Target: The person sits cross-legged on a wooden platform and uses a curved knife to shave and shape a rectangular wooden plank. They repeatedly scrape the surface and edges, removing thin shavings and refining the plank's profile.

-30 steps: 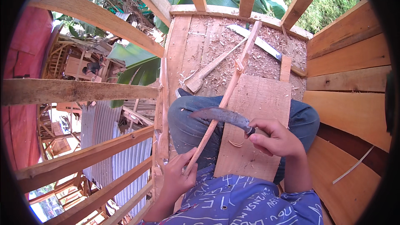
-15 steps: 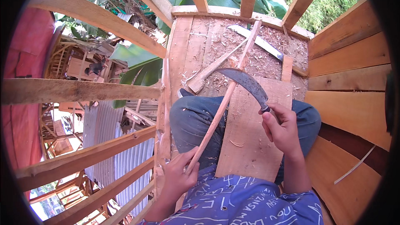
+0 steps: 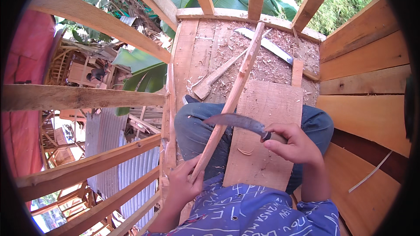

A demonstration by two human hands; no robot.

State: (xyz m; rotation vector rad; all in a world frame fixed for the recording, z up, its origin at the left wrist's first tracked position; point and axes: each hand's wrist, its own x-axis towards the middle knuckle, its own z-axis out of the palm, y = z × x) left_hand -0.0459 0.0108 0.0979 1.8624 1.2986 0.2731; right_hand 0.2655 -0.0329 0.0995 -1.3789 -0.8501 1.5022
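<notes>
- Head view: my left hand (image 3: pixel 186 180) is closed around the near end of a wooden stick (image 3: pixel 239 83), fingers curled and thumb against it.
- The stick slants up and away from me to the right, over my left leg and past the left edge of a board (image 3: pixel 267 105); its far end shows above the floor near the saw.
- My right hand (image 3: pixel 295 144) is wrapped round the handle of a curved knife (image 3: pixel 245 123), thumb laid along the grip.
- The knife's blade points left and crosses the stick around its middle; I cannot tell whether the edge touches the wood.
- The board lies on my lap, between my bent knees in blue trousers (image 3: pixel 197 120), with a curled shaving (image 3: pixel 245 152) on it.
- Beyond my knees, shavings litter the plank floor (image 3: pixel 189 43), where a saw (image 3: pixel 271 46) and a loose piece of wood (image 3: pixel 214 81) lie.
- Plank walling (image 3: pixel 363 88) stands to my right, and wooden rails (image 3: pixel 87 96) run along my left.
</notes>
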